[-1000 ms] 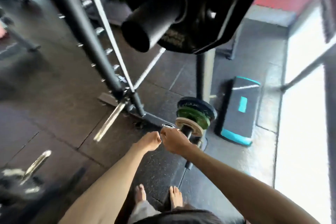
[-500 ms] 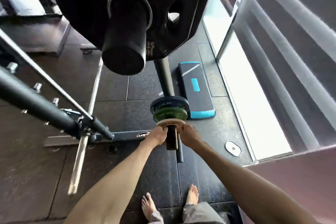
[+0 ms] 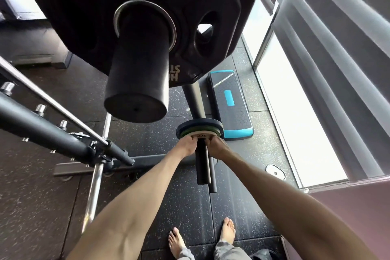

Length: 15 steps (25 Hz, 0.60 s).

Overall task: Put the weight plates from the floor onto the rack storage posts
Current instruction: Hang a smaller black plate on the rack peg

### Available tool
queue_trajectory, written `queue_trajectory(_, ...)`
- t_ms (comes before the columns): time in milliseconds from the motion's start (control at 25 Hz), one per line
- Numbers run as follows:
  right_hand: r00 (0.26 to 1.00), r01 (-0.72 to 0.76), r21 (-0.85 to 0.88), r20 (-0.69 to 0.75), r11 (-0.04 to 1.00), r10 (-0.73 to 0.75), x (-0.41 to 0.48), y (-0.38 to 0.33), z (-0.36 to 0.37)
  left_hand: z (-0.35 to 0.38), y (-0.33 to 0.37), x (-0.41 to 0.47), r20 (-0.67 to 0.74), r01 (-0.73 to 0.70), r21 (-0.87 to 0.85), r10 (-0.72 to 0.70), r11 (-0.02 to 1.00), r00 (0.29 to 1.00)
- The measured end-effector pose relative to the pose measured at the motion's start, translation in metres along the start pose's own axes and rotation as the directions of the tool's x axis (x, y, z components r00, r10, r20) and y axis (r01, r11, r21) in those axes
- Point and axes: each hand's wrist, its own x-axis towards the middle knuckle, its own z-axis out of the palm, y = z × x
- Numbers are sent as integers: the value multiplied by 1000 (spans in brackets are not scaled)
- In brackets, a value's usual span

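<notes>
Small pale plate [image 3: 202, 134] is held on the lower storage post [image 3: 203, 162], pressed against a green plate [image 3: 187, 131] & a dark plate [image 3: 200, 123] stacked behind it. Left hand [image 3: 186, 146] is clamped on the plate's left rim, right hand [image 3: 217, 147] on its right rim; fingers curled over the edge, post passing btwn both hands. Up close at top, a big black plate [image 3: 84, 10] is seen on the upper post [image 3: 137, 78]. One more small plate [image 3: 275, 172] is left on the floor [image 3: 179, 207], near right, by the window. A blue step platform [image 3: 231, 103] is seen beyond the stack.
</notes>
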Motion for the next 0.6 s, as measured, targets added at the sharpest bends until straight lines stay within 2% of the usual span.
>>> queue_trajectory(200,1000,14,-36,13,999,-13,10,-8,-12,-4,4,13,-27,-56,44,57,997,998)
queue_trajectory(360,1000,8,-57,23,998,-6,5,-10,-12,-4,7,10,-29,-42,101,46,994,999)
queue_trajectory(480,1000,7,-64,-10,998,-8,-8,-14,-13,-7,6,5,-46,-48,247,61,968,997)
queue_trajectory(600,996,12,-67,-89,998,-18,-28,-19,-16,-15,3,-7,-107,-90,386,142,918,984)
